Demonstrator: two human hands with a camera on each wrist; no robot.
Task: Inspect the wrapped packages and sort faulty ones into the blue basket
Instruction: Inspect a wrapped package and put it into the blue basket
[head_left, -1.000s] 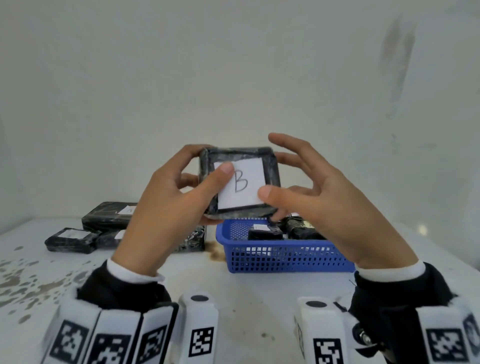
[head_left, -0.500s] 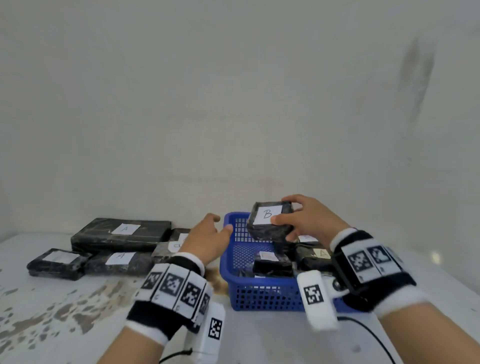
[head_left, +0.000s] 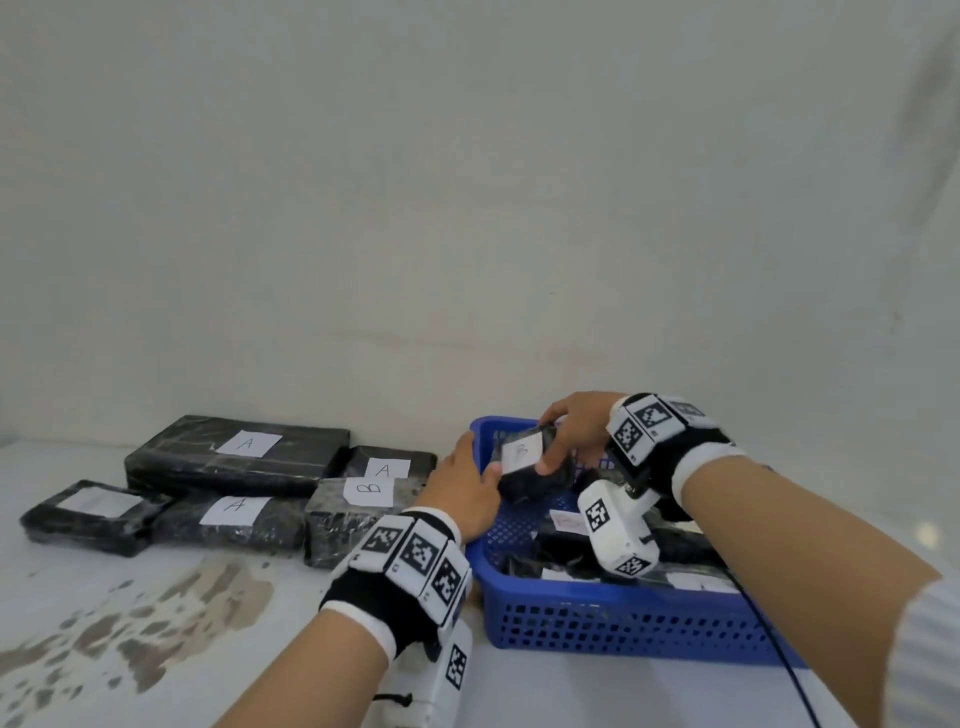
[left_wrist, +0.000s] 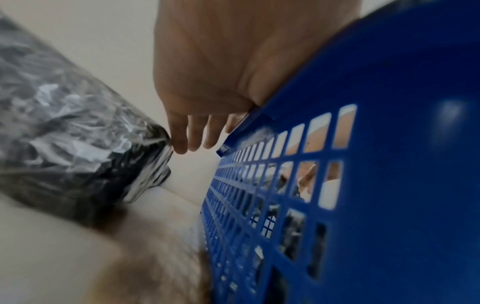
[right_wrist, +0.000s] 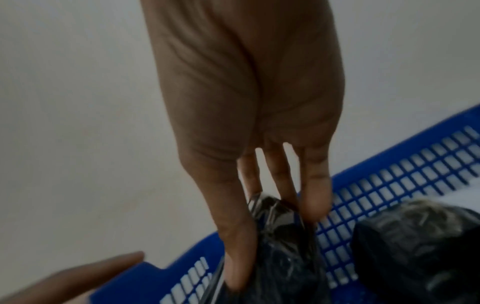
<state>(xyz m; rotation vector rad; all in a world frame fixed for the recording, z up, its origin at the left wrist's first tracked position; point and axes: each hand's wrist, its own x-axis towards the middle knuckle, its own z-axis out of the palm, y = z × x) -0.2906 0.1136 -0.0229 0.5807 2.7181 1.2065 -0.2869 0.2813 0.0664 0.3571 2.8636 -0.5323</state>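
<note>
Right hand (head_left: 574, 436) grasps B-labelled wrapped package (head_left: 530, 470) inside blue basket (head_left: 623, 618), far-left corner | left hand (head_left: 462, 493) released, fingers straight, on basket's rim at 9 o'clock

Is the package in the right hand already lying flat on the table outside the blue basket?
No. In the head view the right hand grips the package over the blue basket, inside its rim.

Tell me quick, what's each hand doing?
Left hand: open, fingers straight, resting on the blue basket rim.
Right hand: grips the wrapped package over the basket.
</note>
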